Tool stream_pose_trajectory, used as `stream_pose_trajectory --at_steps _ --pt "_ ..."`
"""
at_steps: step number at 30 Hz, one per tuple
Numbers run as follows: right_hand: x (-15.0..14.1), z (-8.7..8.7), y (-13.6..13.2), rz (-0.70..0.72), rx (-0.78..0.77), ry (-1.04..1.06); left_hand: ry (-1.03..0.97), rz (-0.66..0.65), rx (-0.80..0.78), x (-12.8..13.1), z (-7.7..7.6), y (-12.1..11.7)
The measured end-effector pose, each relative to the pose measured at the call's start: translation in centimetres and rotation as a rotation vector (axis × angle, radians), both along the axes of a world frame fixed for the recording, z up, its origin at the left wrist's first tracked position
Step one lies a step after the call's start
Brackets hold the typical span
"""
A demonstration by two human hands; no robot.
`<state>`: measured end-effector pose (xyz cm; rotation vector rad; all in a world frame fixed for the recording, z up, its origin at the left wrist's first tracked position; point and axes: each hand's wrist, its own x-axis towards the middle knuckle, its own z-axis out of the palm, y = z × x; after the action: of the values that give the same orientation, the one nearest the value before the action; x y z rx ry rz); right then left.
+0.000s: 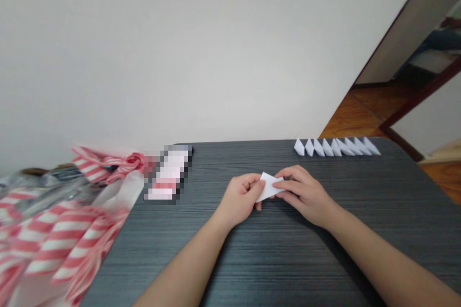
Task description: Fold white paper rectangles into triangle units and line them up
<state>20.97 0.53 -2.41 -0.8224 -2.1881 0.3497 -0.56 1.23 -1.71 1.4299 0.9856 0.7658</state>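
A small white piece of folded paper [267,188] is held between my two hands, just above the dark tabletop. My left hand [245,195] pinches its left side, thumb on top and fingers curled beneath. On the right side, my right hand [300,192] grips the paper with its fingertips, the index finger lying across its upper face. The underside of the paper and some fingertips are hidden. Along the far right edge of the table stands a row of several folded white paper pieces [326,147], pointed in shape.
The dark wood-grain table [173,249] meets a pale wall [230,57] at the back. A pixelated pink-and-white flat item [169,170] lies at its far left. Red-and-white striped fabric [65,235] is heaped beside the table. Wooden floor [363,105] shows through an opening at right.
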Motion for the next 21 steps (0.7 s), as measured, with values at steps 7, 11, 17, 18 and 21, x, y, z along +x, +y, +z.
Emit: stream_pose_trajectory --at_steps 7,11,17,18,21 --pt "-0.26 0.52 -0.03 0.005 -0.04 0.037 0.122 -0.058 0.069 0.01 0.64 -0.07" --pt "-0.44 0.69 -0.04 -0.018 -0.096 0.044 0.127 -0.092 0.108 0.07 0.81 -0.15" --pt "-0.55 0.27 -0.06 -0.065 -0.14 0.06 0.114 -0.093 0.065 0.28 0.96 -0.23" --pt "-0.57 0.21 -0.08 -0.075 -0.163 0.063 0.129 -0.086 0.072 0.28 0.98 -0.23" --pt "-0.59 0.18 -0.17 -0.128 -0.263 0.099 0.137 -0.07 0.086 0.24 0.9 -0.2"
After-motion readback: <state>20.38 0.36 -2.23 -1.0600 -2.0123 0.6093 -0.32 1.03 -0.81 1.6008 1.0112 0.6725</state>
